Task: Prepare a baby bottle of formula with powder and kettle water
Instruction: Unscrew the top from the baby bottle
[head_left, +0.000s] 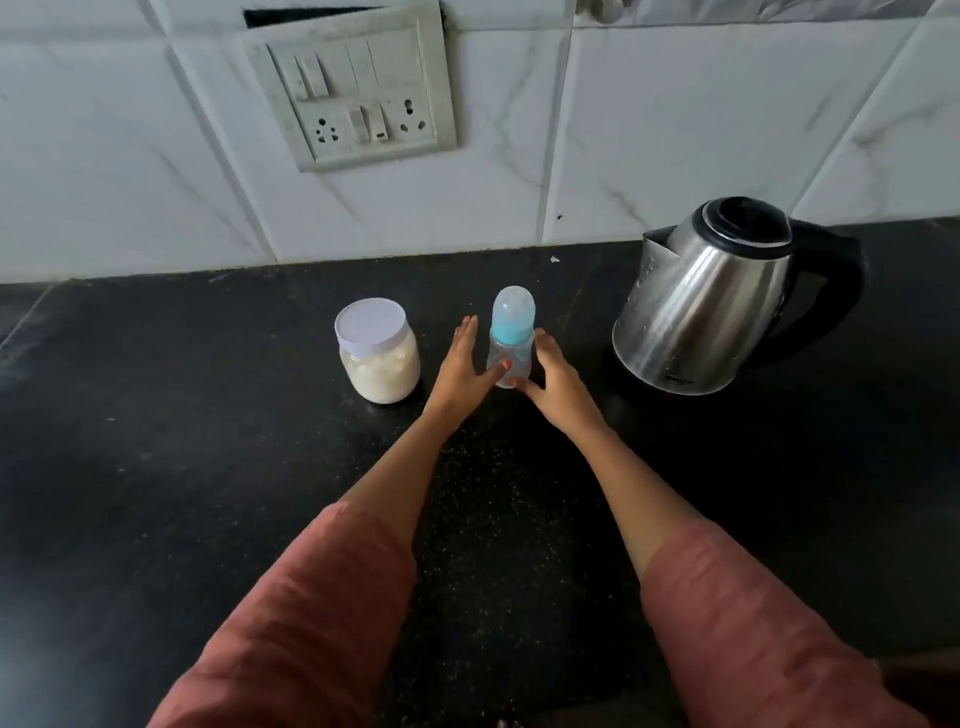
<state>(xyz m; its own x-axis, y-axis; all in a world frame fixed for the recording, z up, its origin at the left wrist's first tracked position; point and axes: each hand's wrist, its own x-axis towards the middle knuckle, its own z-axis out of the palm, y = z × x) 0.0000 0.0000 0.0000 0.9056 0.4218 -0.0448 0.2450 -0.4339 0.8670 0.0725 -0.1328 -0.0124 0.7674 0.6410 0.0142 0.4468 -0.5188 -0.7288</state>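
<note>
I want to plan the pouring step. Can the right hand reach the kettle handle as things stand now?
Probably yes. The right hand is at the bottle, and only bare counter lies between it and the kettle; the handle faces right, unobstructed.

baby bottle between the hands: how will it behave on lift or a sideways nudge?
The baby bottle looks empty and see-through, so probably light. It stands tall and narrow on the counter, capped by a domed cover, so a push up high would likely tip it. Smooth plastic may slip; the left hand and right hand bracket its lower body.
</note>
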